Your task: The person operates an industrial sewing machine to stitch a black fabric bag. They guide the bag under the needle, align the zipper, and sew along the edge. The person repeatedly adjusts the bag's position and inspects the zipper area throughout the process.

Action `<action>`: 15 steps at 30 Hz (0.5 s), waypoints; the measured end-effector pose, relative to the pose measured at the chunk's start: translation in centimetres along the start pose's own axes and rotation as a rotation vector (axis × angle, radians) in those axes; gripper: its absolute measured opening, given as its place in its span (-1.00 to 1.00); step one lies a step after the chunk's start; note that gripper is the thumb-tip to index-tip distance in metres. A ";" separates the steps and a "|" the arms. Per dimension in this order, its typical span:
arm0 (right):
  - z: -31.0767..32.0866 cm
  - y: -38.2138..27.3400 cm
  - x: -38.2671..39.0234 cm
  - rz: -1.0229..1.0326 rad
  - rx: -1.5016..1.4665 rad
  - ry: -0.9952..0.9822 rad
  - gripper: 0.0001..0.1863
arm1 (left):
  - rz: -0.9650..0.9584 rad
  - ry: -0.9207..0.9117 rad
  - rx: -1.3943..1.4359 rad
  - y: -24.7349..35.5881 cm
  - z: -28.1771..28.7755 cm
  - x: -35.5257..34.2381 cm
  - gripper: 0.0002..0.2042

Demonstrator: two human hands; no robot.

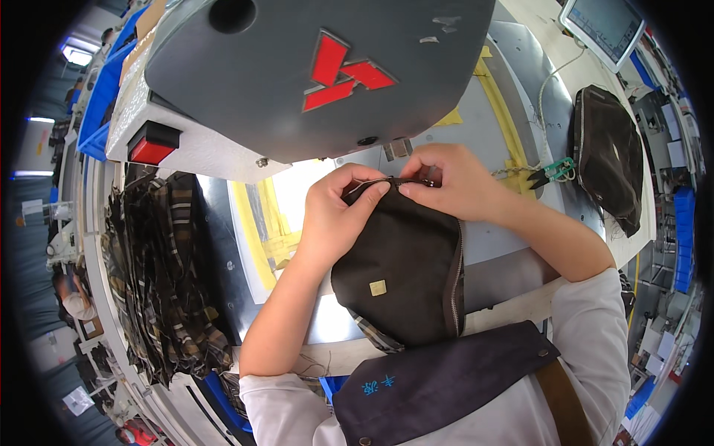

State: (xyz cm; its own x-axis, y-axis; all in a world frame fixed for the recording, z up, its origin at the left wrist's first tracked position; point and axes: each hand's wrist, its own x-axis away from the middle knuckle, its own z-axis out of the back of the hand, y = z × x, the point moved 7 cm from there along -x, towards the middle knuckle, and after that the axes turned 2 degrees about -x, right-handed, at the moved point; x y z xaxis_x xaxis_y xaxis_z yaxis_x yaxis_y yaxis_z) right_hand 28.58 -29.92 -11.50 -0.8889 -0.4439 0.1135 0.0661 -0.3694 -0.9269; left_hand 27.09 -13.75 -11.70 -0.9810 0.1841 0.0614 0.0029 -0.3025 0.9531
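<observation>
Both my hands pinch the top edge of a dark brown fabric piece (405, 260), just below the grey sewing machine head (275, 82). My left hand (338, 212) grips the edge between thumb and fingers. Close beside it, my right hand (454, 182) pinches the same edge, where a thin strip with a metallic glint shows. A zipper (457, 290) runs down the fabric's right side, and a small yellowish square (378, 288) sits on its face. Plaid cloth peeks out at the bottom. The lower part hangs toward my lap over the table's near edge.
A pile of plaid fabric pieces (167, 275) lies to the left. Green-handled thread snips (554, 172) rest at the right, near a dark zippered pouch (608, 160). A red switch (152, 145) is on the machine's white housing; a screen (604, 30) stands far right. Yellow tape (256, 230) marks the work plate.
</observation>
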 end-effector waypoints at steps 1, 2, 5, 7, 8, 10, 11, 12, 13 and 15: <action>-0.2 0.2 0.0 0.018 0.006 0.025 -0.77 | -0.003 0.007 -0.001 0.0 0.0 0.0 -0.89; -0.2 0.3 0.1 0.035 0.013 0.050 -0.77 | -0.019 0.018 -0.002 0.0 0.0 0.0 -0.89; -0.4 -0.5 0.1 0.092 0.105 0.079 -0.79 | -0.053 0.045 -0.002 -0.1 0.0 0.0 -0.89; -0.5 -0.4 0.2 0.097 0.134 0.085 -0.79 | -0.063 0.044 0.000 -0.2 -0.1 0.0 -0.89; -0.5 -0.4 0.2 0.099 0.149 0.090 -0.80 | -0.063 0.039 -0.002 -0.1 -0.3 0.0 -0.89; -0.4 -0.3 0.3 0.113 0.155 0.096 -0.80 | -0.062 0.031 -0.007 -0.1 -0.5 -0.1 -0.89; -0.4 -0.4 0.3 0.121 0.158 0.098 -0.80 | -0.058 0.021 -0.026 0.0 -0.5 -0.1 -0.89; -0.4 -0.4 0.3 0.123 0.185 0.102 -0.80 | -0.053 0.011 -0.045 0.0 -0.6 -0.1 -0.89; -0.3 -0.4 0.3 0.127 0.212 0.105 -0.80 | -0.049 0.003 -0.065 0.0 -0.6 -0.2 -0.89; -0.2 -0.3 0.4 0.127 0.223 0.125 -0.79 | -0.056 0.028 -0.099 0.1 -0.5 -0.4 -0.89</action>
State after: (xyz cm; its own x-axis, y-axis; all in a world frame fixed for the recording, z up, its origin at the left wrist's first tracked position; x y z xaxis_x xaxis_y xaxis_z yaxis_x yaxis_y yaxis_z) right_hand 28.17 -29.84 -11.29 -0.9150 -0.3994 -0.0562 0.2664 -0.4937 -0.8278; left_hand 27.39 -14.37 -11.76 -0.9842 0.1770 -0.0008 -0.0698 -0.3839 0.9207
